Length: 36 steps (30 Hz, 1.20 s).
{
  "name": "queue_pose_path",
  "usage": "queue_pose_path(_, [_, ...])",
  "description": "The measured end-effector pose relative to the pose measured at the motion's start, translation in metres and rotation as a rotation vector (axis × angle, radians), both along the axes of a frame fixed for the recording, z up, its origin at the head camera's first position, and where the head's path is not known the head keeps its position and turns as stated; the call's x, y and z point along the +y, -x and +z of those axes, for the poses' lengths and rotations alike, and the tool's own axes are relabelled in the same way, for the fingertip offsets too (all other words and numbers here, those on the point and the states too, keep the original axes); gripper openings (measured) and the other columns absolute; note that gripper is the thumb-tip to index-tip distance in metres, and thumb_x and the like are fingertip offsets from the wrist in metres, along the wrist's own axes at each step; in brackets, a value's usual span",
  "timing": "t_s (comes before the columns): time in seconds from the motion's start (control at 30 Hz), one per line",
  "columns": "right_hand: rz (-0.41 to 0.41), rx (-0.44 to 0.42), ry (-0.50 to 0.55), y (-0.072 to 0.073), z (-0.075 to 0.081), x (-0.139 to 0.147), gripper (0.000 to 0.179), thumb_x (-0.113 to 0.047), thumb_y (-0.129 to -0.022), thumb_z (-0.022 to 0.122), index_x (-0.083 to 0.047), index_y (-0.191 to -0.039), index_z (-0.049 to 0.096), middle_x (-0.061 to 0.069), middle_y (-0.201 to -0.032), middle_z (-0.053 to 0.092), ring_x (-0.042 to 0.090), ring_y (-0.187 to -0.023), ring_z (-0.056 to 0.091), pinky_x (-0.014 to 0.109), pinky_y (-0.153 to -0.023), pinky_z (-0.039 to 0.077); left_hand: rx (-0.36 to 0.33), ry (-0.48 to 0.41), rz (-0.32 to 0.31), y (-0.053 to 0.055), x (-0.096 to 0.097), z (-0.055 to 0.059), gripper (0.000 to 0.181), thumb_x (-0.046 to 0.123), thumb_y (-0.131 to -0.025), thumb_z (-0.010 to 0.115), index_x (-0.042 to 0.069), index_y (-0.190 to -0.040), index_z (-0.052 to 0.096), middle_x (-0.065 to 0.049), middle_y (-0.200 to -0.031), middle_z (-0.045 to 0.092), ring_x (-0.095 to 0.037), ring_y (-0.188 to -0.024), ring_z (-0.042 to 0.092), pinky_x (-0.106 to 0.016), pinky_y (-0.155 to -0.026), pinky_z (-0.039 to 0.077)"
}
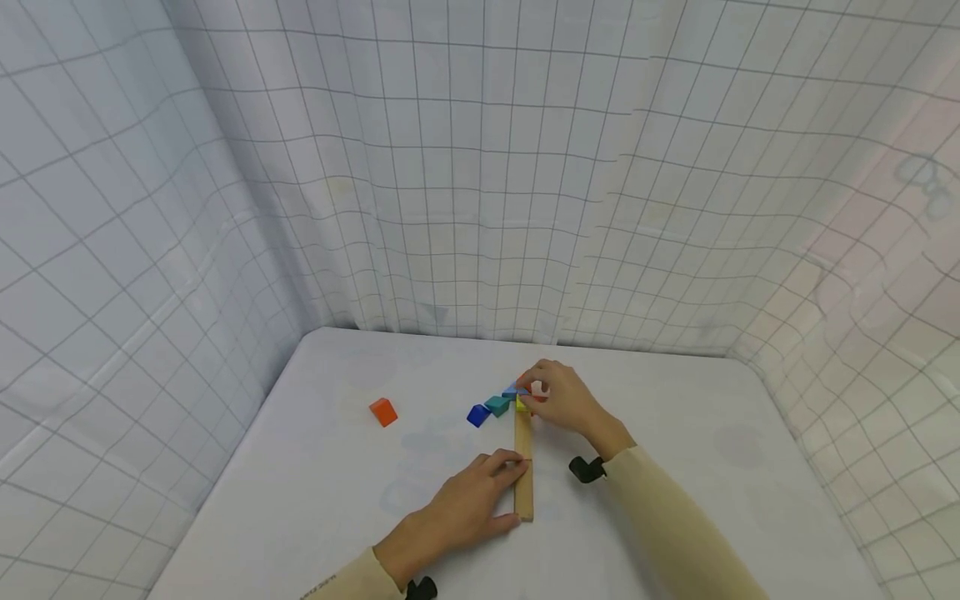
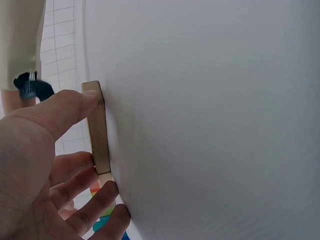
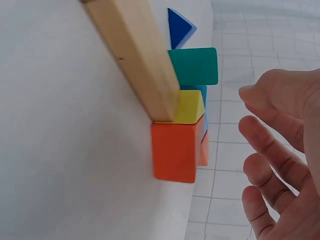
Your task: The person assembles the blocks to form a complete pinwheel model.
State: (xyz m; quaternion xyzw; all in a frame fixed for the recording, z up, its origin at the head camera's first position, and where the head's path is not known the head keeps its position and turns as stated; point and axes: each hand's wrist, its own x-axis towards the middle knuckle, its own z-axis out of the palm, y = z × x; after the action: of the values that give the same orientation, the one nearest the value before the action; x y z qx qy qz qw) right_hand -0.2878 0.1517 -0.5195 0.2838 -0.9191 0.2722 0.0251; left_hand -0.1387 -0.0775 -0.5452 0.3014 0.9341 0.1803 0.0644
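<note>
Two wooden blocks lie end to end. My left hand (image 1: 468,502) holds the near wooden block (image 2: 100,132), thumb at its near end and fingertips by the joint. The far wooden block (image 1: 522,435) meets a yellow block (image 3: 190,106). Beside that stand an orange-red block (image 3: 174,151) and a teal block (image 3: 196,66). A light blue piece (image 1: 510,392) and another orange-red piece (image 3: 204,150) sit behind, partly hidden. Over this cluster hovers my right hand (image 1: 561,398), its loosely bent fingers apart from the blocks in the right wrist view.
A dark blue block (image 1: 477,415) rests left of the teal one. Farther left on the white table (image 1: 315,483) is a separate orange-red block (image 1: 384,412). White gridded curtains (image 1: 465,183) enclose the back and sides.
</note>
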Motion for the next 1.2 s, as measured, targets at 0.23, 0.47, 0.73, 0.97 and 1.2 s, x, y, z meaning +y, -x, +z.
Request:
queue_pose_path(0.23, [0.013,-0.037,0.046,-0.031,-0.01,0.026,0.012,-0.015,-0.104,0.086,-0.018,-0.116,0.087,0.0,-0.124,0.079,0.019,-0.101,0.067,0.031,-0.086,0.057,-0.057,0.005,0.03,0.003,0.003,0.003,0.078,0.045,-0.102,0.092,0.022,-0.17,0.062,0.006,-0.173,0.056,-0.02,-0.145,0.064,-0.039,-0.114,0.066])
queue_pose_path(0.47, [0.093,-0.045,0.068,-0.057,-0.023,0.046,0.021,-0.014,-0.101,0.091,-0.015,-0.122,0.087,0.001,-0.129,0.077,0.015,-0.103,0.071,0.032,-0.09,0.065,-0.074,0.004,0.043,0.005,0.004,0.002,0.08,0.047,-0.1,0.094,0.023,-0.169,0.062,0.005,-0.173,0.057,-0.022,-0.149,0.064,-0.045,-0.115,0.067])
queue_pose_path(0.73, [0.129,-0.109,0.037,-0.077,-0.035,0.048,0.039,-0.028,-0.099,0.097,-0.016,-0.134,0.086,0.003,-0.149,0.073,0.011,-0.109,0.072,0.029,-0.097,0.064,-0.088,-0.018,0.055,0.007,0.005,0.001,0.077,0.045,-0.098,0.097,0.021,-0.164,0.064,0.006,-0.171,0.059,-0.021,-0.145,0.066,-0.045,-0.116,0.066])
queue_pose_path(0.97, [0.111,-0.157,0.028,-0.085,-0.034,0.038,0.058,-0.039,-0.097,0.098,-0.017,-0.148,0.081,0.003,-0.157,0.068,0.013,-0.112,0.072,0.027,-0.096,0.063,-0.073,-0.028,0.043,0.008,0.005,0.001,0.075,0.043,-0.097,0.097,0.02,-0.161,0.065,0.006,-0.169,0.06,-0.021,-0.143,0.067,-0.044,-0.115,0.066])
queue_pose_path(1.2, [0.106,-0.155,0.015,-0.087,-0.036,0.032,0.056,-0.041,-0.098,0.098,-0.014,-0.144,0.083,0.004,-0.159,0.067,0.012,-0.109,0.071,0.027,-0.093,0.064,-0.085,-0.02,0.041,0.009,0.004,0.002,0.076,0.045,-0.097,0.097,0.02,-0.161,0.066,0.004,-0.169,0.061,-0.021,-0.146,0.067,-0.046,-0.118,0.065])
